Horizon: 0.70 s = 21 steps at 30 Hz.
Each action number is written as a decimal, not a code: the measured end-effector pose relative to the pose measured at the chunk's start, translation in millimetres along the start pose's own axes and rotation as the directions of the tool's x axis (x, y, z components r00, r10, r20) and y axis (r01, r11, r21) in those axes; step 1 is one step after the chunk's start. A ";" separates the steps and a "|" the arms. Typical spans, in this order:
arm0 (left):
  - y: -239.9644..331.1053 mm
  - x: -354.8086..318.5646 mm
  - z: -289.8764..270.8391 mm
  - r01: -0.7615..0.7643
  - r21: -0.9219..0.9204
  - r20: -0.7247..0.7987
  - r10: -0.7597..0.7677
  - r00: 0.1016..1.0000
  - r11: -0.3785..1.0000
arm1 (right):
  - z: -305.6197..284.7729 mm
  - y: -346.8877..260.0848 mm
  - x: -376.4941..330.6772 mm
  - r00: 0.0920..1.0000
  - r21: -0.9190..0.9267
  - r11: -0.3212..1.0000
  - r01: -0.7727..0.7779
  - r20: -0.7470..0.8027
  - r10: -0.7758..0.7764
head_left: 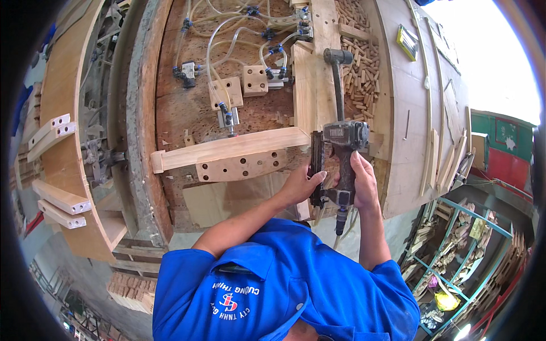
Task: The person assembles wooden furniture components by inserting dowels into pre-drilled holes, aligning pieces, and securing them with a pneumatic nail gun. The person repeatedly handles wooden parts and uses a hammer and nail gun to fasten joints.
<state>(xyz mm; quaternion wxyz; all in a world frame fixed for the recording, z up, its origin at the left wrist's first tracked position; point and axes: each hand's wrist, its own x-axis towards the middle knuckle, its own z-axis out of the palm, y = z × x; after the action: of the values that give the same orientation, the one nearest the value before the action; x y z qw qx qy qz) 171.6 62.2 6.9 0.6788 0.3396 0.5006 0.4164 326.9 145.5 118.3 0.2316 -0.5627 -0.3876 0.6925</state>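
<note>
My right hand is closed round the grip of a dark pneumatic nail gun, which has an air hose fitting at its lower end. My left hand holds the gun's long magazine, its thumb lying across it. To the left of the gun lies a long, slightly curved wooden rail, with a small crosspiece at its far left end. Its right end reaches close to the magazine. On the near side of the rail is a wooden block with several dark holes. The trigger area is partly hidden by my fingers.
A hammer lies beyond the gun, beside a trough of wooden dowels. Clear air tubes and small cylinders sit on the board. Wooden pieces rest on the left shelf; a rack stands at lower right.
</note>
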 end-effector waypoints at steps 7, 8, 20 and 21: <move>-8.1 3.0 5.8 0.010 -0.012 -0.086 -0.011 0.996 1.000 | -10.9 -5.9 15.4 0.997 0.060 0.996 -0.070 0.041 0.068; -9.1 4.0 6.0 0.013 -0.014 -0.088 -0.015 0.996 1.000 | -9.2 -7.6 16.7 0.997 0.060 0.996 -0.073 0.034 0.071; -8.3 5.4 4.1 0.036 -0.050 -0.079 -0.040 0.996 0.998 | -2.4 -11.3 19.8 0.993 -0.017 0.993 -0.116 0.007 0.116; -7.1 5.5 3.7 0.038 -0.040 -0.078 -0.041 0.996 0.998 | -2.1 -10.9 19.7 0.994 -0.026 0.994 -0.107 0.015 0.107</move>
<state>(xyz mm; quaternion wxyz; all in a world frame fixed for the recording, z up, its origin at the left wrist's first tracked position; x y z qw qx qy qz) 177.6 64.1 -0.5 0.6728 0.2999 0.5256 0.4256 322.5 167.5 115.0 0.1837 -0.5799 -0.3675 0.7035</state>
